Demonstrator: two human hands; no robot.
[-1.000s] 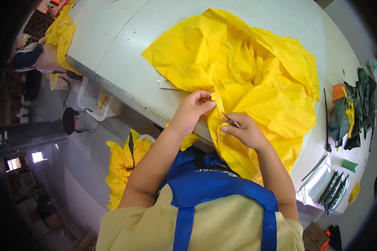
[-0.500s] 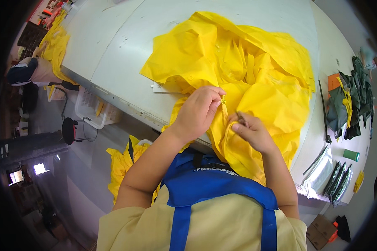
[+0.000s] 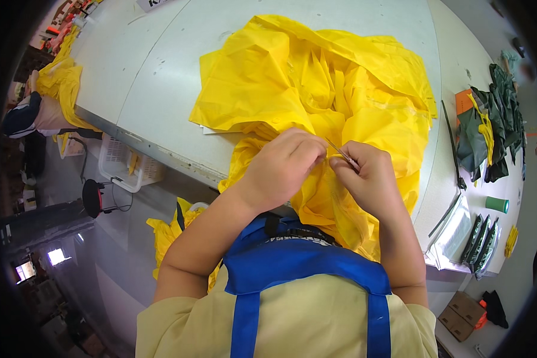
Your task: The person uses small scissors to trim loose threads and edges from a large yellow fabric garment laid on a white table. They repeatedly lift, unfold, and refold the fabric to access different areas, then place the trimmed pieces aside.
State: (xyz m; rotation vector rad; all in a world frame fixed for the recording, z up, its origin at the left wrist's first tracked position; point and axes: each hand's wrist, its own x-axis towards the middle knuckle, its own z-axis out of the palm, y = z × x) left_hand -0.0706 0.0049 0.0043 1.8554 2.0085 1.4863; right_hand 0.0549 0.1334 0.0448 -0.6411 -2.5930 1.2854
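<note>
A crumpled yellow garment (image 3: 376, 89) of smooth, thin fabric is heaped on the pale table in front of me, its near part hanging over the edge toward my blue apron (image 3: 304, 262). My left hand (image 3: 280, 170) is closed in a pinch on the garment's near part; the fingertips hide the exact spot. Close beside it, my right hand (image 3: 370, 179) grips small metal thread snips (image 3: 348, 157). Their thin blades point up and left, toward the left fingertips. Whether the blades touch the fabric is too small to tell.
Yellow cloth (image 3: 164, 238) lies below the table edge at left, near a white plastic basket (image 3: 107, 156) and a stool (image 3: 92, 198). Dark green garments (image 3: 507, 119), a green cylinder (image 3: 496, 204) and packets (image 3: 482, 241) lie at right. Another person (image 3: 53, 113) works far left.
My hands have come closer together. The right hand has turned and risen, bringing the snips' blades up to the left fingertips. The zip, visible before, is now hidden behind my hands.
</note>
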